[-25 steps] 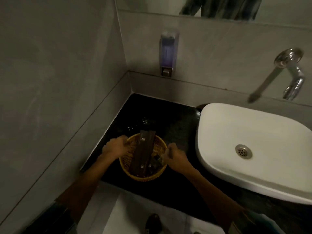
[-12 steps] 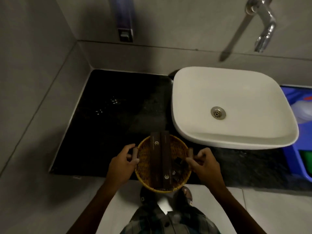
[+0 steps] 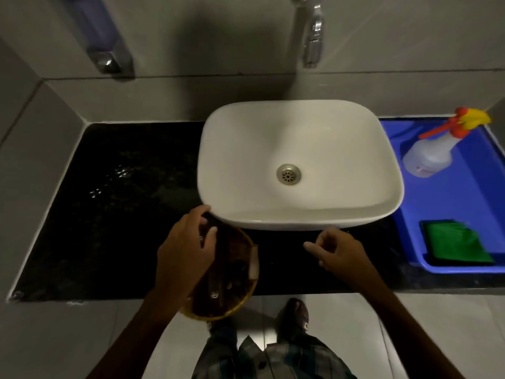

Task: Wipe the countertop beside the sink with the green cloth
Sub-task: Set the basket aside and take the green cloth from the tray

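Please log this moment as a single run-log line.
left hand: holding round yellow wicker basket at black countertop edge | right hand: empty | folded green cloth: untouched in blue plastic tray

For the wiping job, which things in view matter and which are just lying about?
Belongs: green cloth in the blue tray; black countertop; wicker basket under the left hand; empty right hand.
Lying about: spray bottle; sink; tap; soap dispenser.

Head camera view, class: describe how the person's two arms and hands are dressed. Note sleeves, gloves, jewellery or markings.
Both forearms are bare up to the picture's edge, with no sleeves showing. The left hand and right hand wear no gloves. No rings, watch, bracelet or markings can be seen, though the light is dim.
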